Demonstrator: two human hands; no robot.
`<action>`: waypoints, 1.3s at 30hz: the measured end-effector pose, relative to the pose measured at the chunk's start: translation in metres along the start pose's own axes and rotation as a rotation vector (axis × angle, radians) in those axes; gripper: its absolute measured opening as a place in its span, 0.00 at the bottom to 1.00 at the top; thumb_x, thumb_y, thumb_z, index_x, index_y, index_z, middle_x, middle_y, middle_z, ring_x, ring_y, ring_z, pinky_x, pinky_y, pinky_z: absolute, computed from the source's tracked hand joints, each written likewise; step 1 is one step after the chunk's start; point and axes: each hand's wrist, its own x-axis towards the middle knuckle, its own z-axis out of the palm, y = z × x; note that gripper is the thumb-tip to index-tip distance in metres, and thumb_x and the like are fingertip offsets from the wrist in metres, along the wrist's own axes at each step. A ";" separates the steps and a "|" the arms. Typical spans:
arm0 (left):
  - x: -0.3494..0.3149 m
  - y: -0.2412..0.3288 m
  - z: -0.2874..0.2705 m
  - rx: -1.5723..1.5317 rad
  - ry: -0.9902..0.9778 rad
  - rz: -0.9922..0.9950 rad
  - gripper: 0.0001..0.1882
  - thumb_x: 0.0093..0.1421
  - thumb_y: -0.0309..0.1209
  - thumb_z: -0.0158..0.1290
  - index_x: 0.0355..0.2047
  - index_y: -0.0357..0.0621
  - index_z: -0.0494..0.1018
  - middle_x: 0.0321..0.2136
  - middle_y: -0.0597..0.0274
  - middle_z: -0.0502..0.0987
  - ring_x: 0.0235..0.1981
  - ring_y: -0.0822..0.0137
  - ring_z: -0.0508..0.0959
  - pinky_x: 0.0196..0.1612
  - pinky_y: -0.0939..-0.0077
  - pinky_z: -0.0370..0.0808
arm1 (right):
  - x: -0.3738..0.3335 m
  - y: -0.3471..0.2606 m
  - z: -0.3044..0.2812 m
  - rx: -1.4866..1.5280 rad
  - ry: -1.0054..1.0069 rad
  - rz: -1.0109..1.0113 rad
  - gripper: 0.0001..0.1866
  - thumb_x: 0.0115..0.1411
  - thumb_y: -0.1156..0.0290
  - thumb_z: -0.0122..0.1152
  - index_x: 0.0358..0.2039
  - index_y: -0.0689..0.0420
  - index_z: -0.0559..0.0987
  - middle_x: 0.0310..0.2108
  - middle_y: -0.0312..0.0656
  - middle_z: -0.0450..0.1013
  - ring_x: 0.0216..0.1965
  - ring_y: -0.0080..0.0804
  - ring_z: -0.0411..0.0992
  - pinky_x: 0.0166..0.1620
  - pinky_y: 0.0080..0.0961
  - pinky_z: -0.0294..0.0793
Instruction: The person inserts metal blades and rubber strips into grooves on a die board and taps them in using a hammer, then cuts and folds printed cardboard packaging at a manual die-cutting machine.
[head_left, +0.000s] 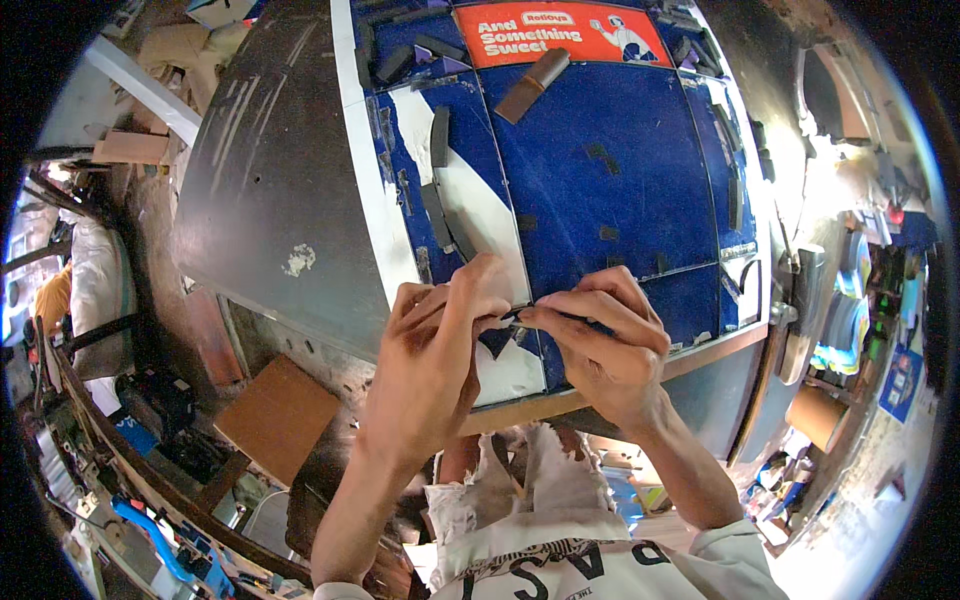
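Observation:
Both hands meet close together over the near edge of a blue and white panel (620, 140). My left hand (440, 330) is closed in a pinch, and so is my right hand (605, 340). Between their fingertips is a small dark strip (516, 314), largely covered by the fingers. Just beyond my left hand, black foam-like strips (436, 215) lie on the panel's white area. Under the fingertips a dark scrap (493, 342) shows on the white surface. Farther up the panel rests a brown folded piece (533, 87), apart from both hands.
A red printed sticker (560, 35) lies at the panel's far end, with more black strips (405, 60) beside it. To the left is a dark, scuffed tabletop (270, 170). A brown board (277, 405) sits below it, and a brown cylinder (816, 417) stands at right.

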 end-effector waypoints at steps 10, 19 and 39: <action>0.004 -0.001 -0.012 -0.107 -0.122 -0.070 0.34 0.51 0.12 0.58 0.58 0.47 0.65 0.43 0.60 0.83 0.51 0.62 0.81 0.52 0.65 0.78 | 0.003 -0.010 -0.004 -0.117 -0.059 0.001 0.21 0.38 0.78 0.67 0.37 0.53 0.87 0.39 0.30 0.79 0.36 0.33 0.72 0.36 0.27 0.77; -0.007 -0.013 0.003 -0.047 -0.081 0.072 0.25 0.55 0.15 0.53 0.55 0.37 0.68 0.39 0.49 0.79 0.37 0.58 0.75 0.43 0.71 0.75 | 0.003 -0.026 -0.039 -0.171 -0.222 0.119 0.26 0.48 0.81 0.63 0.51 0.56 0.81 0.51 0.41 0.76 0.45 0.40 0.72 0.47 0.33 0.73; -0.008 0.001 0.008 0.239 0.109 0.259 0.21 0.52 0.20 0.62 0.47 0.43 0.75 0.44 0.65 0.82 0.41 0.61 0.79 0.46 0.67 0.71 | -0.151 -0.052 -0.123 -0.044 0.132 0.908 0.24 0.72 0.54 0.42 0.50 0.65 0.70 0.23 0.38 0.69 0.16 0.23 0.64 0.19 0.22 0.61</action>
